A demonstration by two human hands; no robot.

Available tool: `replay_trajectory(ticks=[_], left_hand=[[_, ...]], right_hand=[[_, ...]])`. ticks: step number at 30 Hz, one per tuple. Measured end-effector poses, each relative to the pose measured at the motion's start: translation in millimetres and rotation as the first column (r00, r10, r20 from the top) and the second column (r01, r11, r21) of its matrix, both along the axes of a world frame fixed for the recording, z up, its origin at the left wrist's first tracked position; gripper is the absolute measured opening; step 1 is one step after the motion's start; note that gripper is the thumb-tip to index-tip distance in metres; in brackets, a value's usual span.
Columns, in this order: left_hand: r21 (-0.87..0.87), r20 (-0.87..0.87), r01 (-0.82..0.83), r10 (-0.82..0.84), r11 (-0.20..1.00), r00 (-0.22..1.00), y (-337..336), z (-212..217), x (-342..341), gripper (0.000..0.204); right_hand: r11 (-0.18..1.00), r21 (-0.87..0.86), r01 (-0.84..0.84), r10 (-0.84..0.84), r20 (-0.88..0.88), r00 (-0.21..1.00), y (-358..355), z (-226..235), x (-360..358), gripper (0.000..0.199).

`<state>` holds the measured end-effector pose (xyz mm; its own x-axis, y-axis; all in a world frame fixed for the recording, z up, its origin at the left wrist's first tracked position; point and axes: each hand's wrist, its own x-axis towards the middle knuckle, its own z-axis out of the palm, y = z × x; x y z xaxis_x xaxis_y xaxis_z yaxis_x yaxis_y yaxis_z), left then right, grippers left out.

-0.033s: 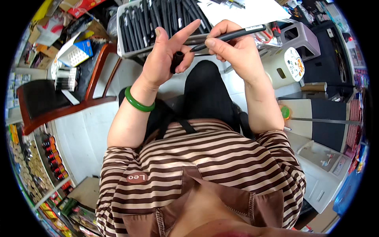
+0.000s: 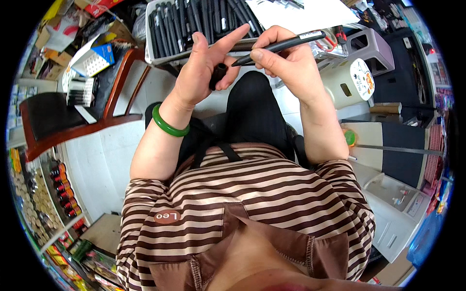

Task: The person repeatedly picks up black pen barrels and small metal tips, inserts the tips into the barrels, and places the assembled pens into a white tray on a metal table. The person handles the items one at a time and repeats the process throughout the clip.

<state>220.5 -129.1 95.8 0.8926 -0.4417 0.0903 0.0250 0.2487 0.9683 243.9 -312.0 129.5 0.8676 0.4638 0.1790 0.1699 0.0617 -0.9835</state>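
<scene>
My left hand point(image 2: 204, 68) has its thumb and index finger stretched out, while its lower fingers curl around a short black pen cap point(image 2: 218, 75). The cap's round end faces up. In my right hand point(image 2: 286, 58) is a slim black pen point(image 2: 286, 44) with a pale label band near its back end, pinched between thumb and fingers. Its pointed tip is directed left, just beside the cap and apart from it. Beyond both hands stands a grey-white tray point(image 2: 151, 36) filled with many similar black pens point(image 2: 187, 24).
White paper point(image 2: 301, 14) lies right of the tray, with small dark items on it. A clear container point(image 2: 330, 46) sits beside my right hand. Stools point(image 2: 347, 85) stand to the right, a wooden chair point(image 2: 116, 92) to the left. Shelves with bottles point(image 2: 68, 191) line the lower left.
The pen's tip has come very slightly lower and closer to the cap. The whole view has shifted a little; both grips look the same.
</scene>
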Motion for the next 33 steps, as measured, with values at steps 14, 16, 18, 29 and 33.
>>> replay_trajectory(ticks=[14, 16, 18, 29, 33], left_hand=[[0.137, -0.055, -0.058, 0.066, 0.989, 0.996, 12, 2, -65, 0.075], [0.125, -0.047, -0.107, 0.114, 0.986, 0.992, 16, -21, -72, 0.073], [0.143, -0.234, -0.096, 0.128, 0.985, 0.964, 18, -27, -83, 0.074], [-0.16, -0.641, -0.151, 0.014, 0.975, 0.768, 16, -56, -129, 0.065], [-0.244, -0.648, -0.121, -0.07, 0.962, 0.758, 23, -56, -128, 0.064]], right_hand=[[0.918, -0.256, -0.303, 0.304, -0.039, 0.952, 43, -19, -51, 0.016], [0.96, -0.184, -0.212, 0.203, -0.066, 0.977, 44, -17, -56, 0.019], [0.982, -0.165, -0.096, 0.086, -0.065, 0.994, 40, -14, -58, 0.018], [0.893, -0.419, -0.164, 0.149, -0.069, 0.986, 68, -54, -79, 0.028], [0.924, -0.34, -0.176, 0.137, -0.137, 0.981, 65, -64, -74, 0.03]])
